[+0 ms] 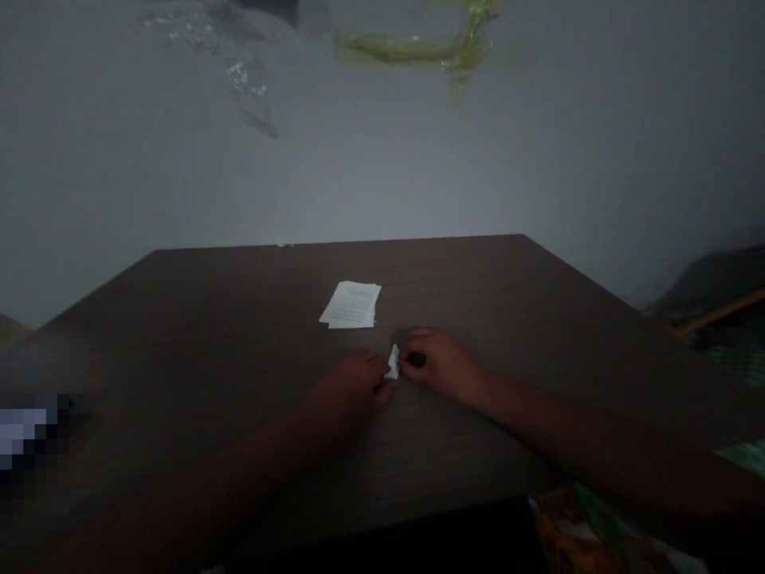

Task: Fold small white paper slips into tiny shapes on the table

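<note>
A small folded piece of white paper [393,363] stands between my two hands, just above or on the dark wooden table [239,319]. My left hand [356,384] is closed, its thumb and fingers gripping the paper's left and lower side. From the right, my right hand [441,363] pinches the paper's other edge with bent fingers. A dark patch shows inside the curl of that hand; whether it is an object or shadow I cannot tell. Beyond the hands lies a short stack of white printed sheets [352,305], slightly fanned.
A pale wall [382,159] with peeling tape [406,49] rises behind the table. At the left edge sits a blurred-out, pixelated item [27,430]. A colourful package [574,526] lies at the front right, and greenish cloth [738,363] shows beyond the right edge.
</note>
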Demonstrator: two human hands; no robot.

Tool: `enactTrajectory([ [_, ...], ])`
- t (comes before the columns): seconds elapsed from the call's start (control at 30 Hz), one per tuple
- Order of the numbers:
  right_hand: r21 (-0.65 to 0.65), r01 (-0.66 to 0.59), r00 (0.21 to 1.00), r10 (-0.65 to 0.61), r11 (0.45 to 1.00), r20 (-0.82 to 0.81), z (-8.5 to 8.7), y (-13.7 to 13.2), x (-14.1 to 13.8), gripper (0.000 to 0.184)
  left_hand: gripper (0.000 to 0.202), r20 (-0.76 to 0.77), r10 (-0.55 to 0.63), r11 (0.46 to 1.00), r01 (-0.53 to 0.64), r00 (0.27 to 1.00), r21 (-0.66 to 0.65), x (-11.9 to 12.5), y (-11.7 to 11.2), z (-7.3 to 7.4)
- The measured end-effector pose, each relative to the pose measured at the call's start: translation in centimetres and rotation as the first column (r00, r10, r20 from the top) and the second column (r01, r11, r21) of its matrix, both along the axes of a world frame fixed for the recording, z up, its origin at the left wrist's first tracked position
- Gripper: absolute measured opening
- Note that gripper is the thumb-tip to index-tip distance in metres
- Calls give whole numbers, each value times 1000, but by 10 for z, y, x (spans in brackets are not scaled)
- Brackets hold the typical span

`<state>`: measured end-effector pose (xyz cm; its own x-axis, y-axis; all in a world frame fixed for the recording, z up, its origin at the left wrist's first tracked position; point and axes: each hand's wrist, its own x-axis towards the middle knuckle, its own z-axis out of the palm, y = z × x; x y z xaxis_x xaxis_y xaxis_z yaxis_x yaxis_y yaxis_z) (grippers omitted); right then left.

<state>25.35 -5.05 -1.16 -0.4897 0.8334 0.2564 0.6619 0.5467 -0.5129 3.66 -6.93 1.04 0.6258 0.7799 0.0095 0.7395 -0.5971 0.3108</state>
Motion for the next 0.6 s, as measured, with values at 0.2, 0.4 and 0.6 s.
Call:
enactTrajectory([
  [0.2,14,-12,999,11,1000,37,0,0,1,7,12,1,0,1000,0,1000,25,-1,-1,1],
  [0.4,27,-69,998,69,997,7,-3,-3,1,10,8,13,-12,999,11,1000,43,-2,-1,0],
  [0.6,20,-11,1000,11,1000,3,-4,6,1,11,9,-4,-23,999,23,1000,49,-2,-1,-1],
])
